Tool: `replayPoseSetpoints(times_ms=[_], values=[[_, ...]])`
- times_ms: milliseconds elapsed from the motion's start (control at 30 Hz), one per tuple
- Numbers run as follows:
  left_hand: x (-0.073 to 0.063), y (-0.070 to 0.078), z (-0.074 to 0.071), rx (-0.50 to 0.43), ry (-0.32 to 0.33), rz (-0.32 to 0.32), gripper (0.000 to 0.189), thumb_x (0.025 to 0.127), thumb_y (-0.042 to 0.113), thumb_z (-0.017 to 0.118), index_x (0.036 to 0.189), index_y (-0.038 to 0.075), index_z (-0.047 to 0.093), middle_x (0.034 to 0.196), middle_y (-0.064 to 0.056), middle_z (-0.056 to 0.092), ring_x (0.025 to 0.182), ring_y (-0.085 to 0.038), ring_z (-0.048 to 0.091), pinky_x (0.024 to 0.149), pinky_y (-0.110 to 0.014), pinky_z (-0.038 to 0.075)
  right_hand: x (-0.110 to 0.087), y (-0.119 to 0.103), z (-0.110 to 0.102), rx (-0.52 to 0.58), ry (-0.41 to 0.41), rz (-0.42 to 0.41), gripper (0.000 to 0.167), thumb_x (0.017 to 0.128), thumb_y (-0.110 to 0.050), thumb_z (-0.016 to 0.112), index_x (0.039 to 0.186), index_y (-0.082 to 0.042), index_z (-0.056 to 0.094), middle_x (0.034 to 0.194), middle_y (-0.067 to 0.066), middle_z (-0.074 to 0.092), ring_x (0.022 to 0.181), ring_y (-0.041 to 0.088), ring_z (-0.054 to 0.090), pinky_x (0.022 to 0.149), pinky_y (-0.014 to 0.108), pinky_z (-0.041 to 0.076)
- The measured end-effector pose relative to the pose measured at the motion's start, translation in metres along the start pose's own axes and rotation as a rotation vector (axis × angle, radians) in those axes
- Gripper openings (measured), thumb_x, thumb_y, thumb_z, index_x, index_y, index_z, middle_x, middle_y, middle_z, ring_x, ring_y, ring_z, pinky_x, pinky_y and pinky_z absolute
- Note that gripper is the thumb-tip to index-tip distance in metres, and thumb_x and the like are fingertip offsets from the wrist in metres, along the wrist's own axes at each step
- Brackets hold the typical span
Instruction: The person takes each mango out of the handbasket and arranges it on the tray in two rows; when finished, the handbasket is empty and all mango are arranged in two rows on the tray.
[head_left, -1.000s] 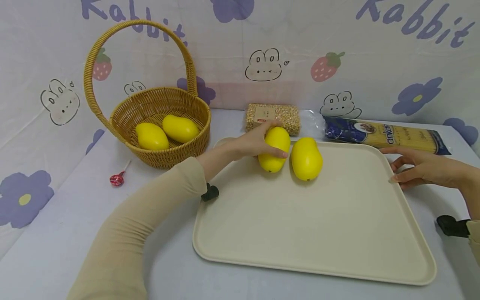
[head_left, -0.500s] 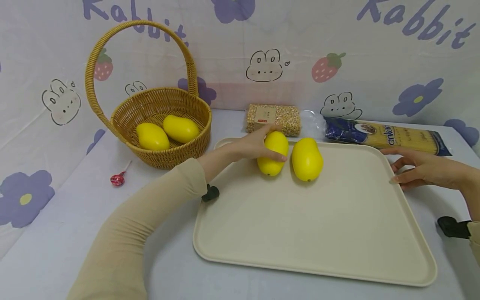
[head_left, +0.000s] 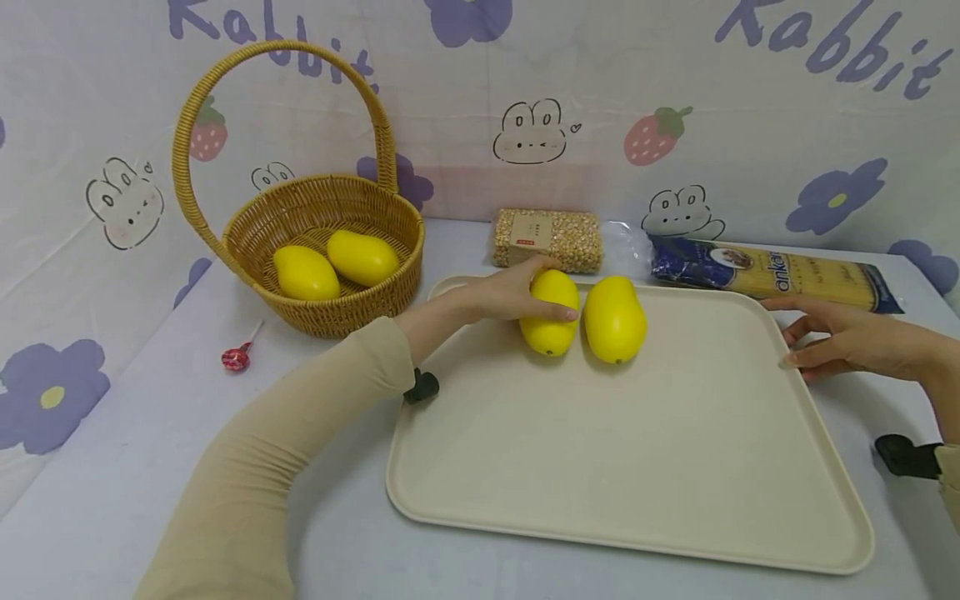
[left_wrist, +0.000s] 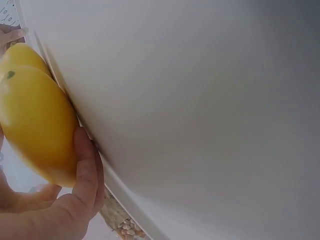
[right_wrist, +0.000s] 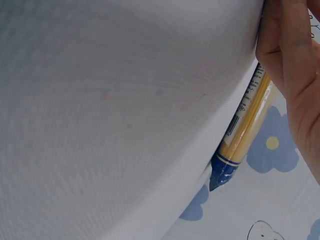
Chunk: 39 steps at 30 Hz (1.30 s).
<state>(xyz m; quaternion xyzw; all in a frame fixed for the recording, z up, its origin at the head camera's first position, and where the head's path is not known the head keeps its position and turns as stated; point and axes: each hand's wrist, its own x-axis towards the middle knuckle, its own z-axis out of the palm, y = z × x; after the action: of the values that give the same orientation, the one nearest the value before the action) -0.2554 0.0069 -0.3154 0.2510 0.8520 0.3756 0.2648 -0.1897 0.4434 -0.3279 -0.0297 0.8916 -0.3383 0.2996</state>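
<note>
My left hand (head_left: 510, 292) grips a yellow mango (head_left: 553, 333) from its left side, with the thumb across its front. The mango is at the back of the beige tray (head_left: 637, 450), beside a second mango (head_left: 615, 321). In the left wrist view the held mango (left_wrist: 37, 120) sits against my thumb and fingers (left_wrist: 86, 175). At the tray's back right corner, my right hand (head_left: 855, 337) rests by the rim, fingers loosely bent and nothing held. Only part of that hand (right_wrist: 295, 65) shows in the right wrist view.
A wicker basket (head_left: 408, 250) with a tall handle holds two mangoes (head_left: 306, 273) at the left. In front of it lies a red lollipop (head_left: 236, 358). Behind the tray are a bag of corn kernels (head_left: 577, 242) and a spaghetti pack (head_left: 810, 275).
My left hand and the mango in it have come slightly lower and nearer, beside the other mango. My right hand stays at the tray corner.
</note>
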Motion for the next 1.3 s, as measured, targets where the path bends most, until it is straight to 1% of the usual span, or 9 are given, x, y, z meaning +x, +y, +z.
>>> replayPoseSetpoints(times_ms=[167,267,467,667,800,933,1033,1167,1300], values=[[0.0,0.0,0.0,-0.002,0.001,0.001,0.087,0.088,0.045,0.07,0.154,0.013,0.023,0.15,-0.011,0.041,0.133,-0.023,0.043,0.121,-0.041,0.034,0.0,0.0,0.0,0.006,-0.001,-0.002,0.083,0.093,-0.017,0.067,0.154,-0.009,0.011,0.116,0.016,0.049,0.088,0.014,0.063,0.08,0.029,0.062],[0.0,0.0,0.0,-0.007,0.003,-0.002,0.088,0.088,0.045,0.07,0.155,0.013,0.022,0.152,-0.011,0.039,0.136,-0.024,0.042,0.122,-0.041,0.033,0.0,0.0,0.0,0.008,-0.003,-0.006,0.083,0.093,-0.018,0.067,0.154,-0.01,0.011,0.117,0.016,0.049,0.089,0.014,0.063,0.08,0.029,0.062],[-0.002,-0.001,-0.002,-0.016,0.003,-0.022,0.09,0.088,0.047,0.069,0.157,0.016,0.02,0.163,-0.008,0.027,0.15,-0.024,0.029,0.126,-0.045,0.024,0.0,0.0,0.0,0.012,-0.006,0.001,0.084,0.092,-0.018,0.067,0.153,-0.01,0.01,0.118,0.016,0.049,0.09,0.014,0.063,0.081,0.029,0.062],[-0.004,-0.001,-0.006,0.011,-0.012,-0.019,0.087,0.09,0.05,0.066,0.157,0.017,0.02,0.165,-0.005,0.022,0.153,-0.024,0.023,0.127,-0.046,0.021,0.0,0.0,0.0,0.007,-0.009,-0.002,0.085,0.093,-0.018,0.067,0.154,-0.008,0.008,0.118,0.016,0.048,0.089,0.013,0.063,0.08,0.03,0.062],[-0.005,0.003,-0.009,0.038,-0.016,-0.003,0.087,0.091,0.049,0.064,0.157,0.014,0.02,0.165,-0.006,0.024,0.151,-0.026,0.028,0.126,-0.046,0.026,0.0,0.0,0.0,0.007,-0.008,-0.005,0.084,0.093,-0.017,0.066,0.154,-0.009,0.008,0.116,0.015,0.049,0.088,0.013,0.063,0.08,0.029,0.062],[-0.009,0.011,-0.015,0.058,-0.013,-0.012,0.088,0.092,0.05,0.063,0.158,0.013,0.019,0.164,-0.007,0.026,0.146,-0.027,0.037,0.122,-0.045,0.033,-0.001,0.0,0.0,0.009,-0.005,-0.004,0.083,0.093,-0.018,0.066,0.154,-0.01,0.01,0.116,0.015,0.049,0.089,0.014,0.063,0.08,0.029,0.062],[-0.013,0.018,-0.022,0.039,-0.005,-0.017,0.088,0.092,0.051,0.063,0.158,0.016,0.017,0.163,-0.008,0.028,0.144,-0.027,0.04,0.119,-0.043,0.038,-0.001,0.0,0.0,0.007,-0.002,-0.003,0.082,0.093,-0.018,0.066,0.153,-0.01,0.011,0.117,0.015,0.048,0.089,0.015,0.063,0.08,0.029,0.062],[-0.018,0.025,-0.033,0.012,0.004,-0.029,0.088,0.091,0.054,0.063,0.158,0.022,0.016,0.161,-0.009,0.033,0.144,-0.025,0.041,0.118,-0.045,0.04,0.0,0.001,0.0,0.006,-0.001,-0.003,0.083,0.093,-0.018,0.067,0.153,-0.01,0.011,0.117,0.016,0.048,0.089,0.015,0.062,0.08,0.029,0.062],[-0.027,0.036,-0.044,0.005,0.031,-0.04,0.085,0.091,0.055,0.062,0.157,0.025,0.019,0.156,-0.009,0.038,0.138,-0.026,0.047,0.114,-0.045,0.043,-0.001,0.001,0.0,0.006,-0.004,-0.001,0.083,0.093,-0.018,0.067,0.153,-0.009,0.01,0.118,0.017,0.047,0.089,0.014,0.062,0.081,0.029,0.062]])
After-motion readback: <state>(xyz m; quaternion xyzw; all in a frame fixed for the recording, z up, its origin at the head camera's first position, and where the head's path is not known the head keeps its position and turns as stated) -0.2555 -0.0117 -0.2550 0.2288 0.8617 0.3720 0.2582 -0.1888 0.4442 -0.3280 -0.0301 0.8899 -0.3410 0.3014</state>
